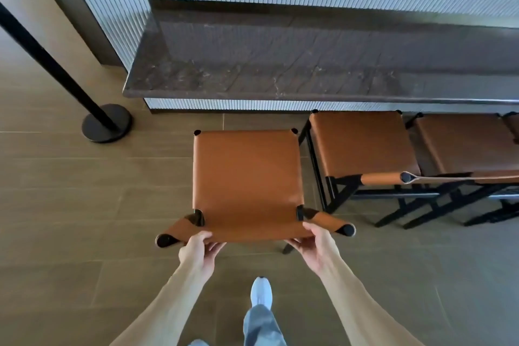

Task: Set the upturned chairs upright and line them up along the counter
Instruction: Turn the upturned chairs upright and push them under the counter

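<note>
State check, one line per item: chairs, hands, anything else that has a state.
held chair: upright, set back from the counter, not yet in line
left hand: grips the chair's backrest
right hand: grips the backrest
second chair: upright, at the counter
third chair: upright, at the counter
barrier post: standing on its base

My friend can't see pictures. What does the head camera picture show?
Two hands, left hand and right hand, hold the back edge of an upright brown leather chair standing short of a dark stone counter. More matching chairs stand in a row to its right, at the counter; a black post base sits left.
</note>
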